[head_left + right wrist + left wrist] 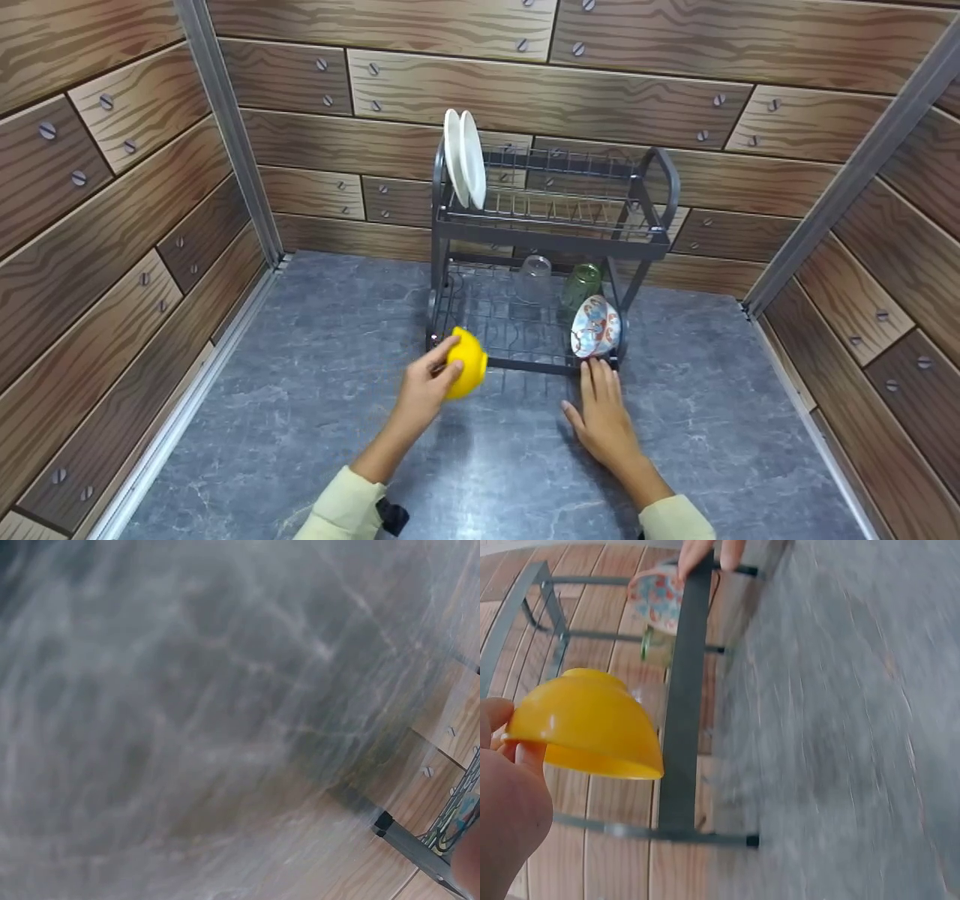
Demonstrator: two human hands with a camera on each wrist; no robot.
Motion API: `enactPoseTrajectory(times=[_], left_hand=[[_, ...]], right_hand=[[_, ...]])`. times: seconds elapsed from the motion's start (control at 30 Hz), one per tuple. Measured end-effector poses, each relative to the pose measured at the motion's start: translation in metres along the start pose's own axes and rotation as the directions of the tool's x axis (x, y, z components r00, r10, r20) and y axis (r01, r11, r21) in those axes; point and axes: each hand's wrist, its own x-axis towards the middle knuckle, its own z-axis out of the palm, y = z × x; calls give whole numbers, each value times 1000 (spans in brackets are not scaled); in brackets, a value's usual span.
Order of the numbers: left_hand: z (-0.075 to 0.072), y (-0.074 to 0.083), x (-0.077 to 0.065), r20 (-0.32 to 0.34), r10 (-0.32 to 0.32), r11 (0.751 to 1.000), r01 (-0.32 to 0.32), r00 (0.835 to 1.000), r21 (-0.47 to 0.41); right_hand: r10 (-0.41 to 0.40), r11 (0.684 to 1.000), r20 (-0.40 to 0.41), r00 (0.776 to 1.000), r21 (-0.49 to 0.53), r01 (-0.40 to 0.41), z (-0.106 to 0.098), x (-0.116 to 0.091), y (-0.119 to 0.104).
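Note:
A yellow bowl is tipped on its side in my left hand, which pinches its rim between thumb and fingers. In the left wrist view the bowl hangs mouth down, overlapping the rack. My right hand reaches forward with fairly straight fingers, their tips at the front rail of the dish rack. Just beyond those fingertips, a white bowl with a red and blue pattern leans on edge in the lower tier's right front corner.
Two white plates stand upright at the left end of the upper tier. Behind the patterned bowl are a clear glass and a green glass. Wood-patterned walls enclose the grey marbled surface.

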Motion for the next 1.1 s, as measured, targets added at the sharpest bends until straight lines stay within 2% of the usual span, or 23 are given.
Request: enactPoseTrajectory(times=[0.07, 0.13, 0.27, 0.53, 0.73, 0.9, 1.1], left_hand=[[8, 8, 2, 41, 12, 999, -11, 999, -31], [16, 9, 8, 61, 21, 998, -18, 998, -60], [34, 7, 21, 61, 55, 992, -48, 997, -118], [73, 7, 49, 39, 1, 975, 7, 999, -224], [108, -17, 76, 40, 12, 956, 1, 999, -292], [132, -26, 92, 51, -19, 942, 35, 999, -333], [158, -31, 105, 25, -123, 904, 123, 992, -410]], right_hand=[[2, 1000, 3, 1000, 2, -2, -1, 0, 0], [9, 1000, 13, 1000, 4, -9, -2, 0, 0], [25, 1000, 36, 999, 4, -25, -4, 1, -1], [35, 999, 47, 998, -16, -34, -4, 1, -2], [26, 1000, 50, 998, -10, -26, -3, 1, -4], [29, 1000, 42, 999, 7, -29, -3, 0, -4], [21, 1000, 28, 999, 3, -21, -6, -2, -1]])
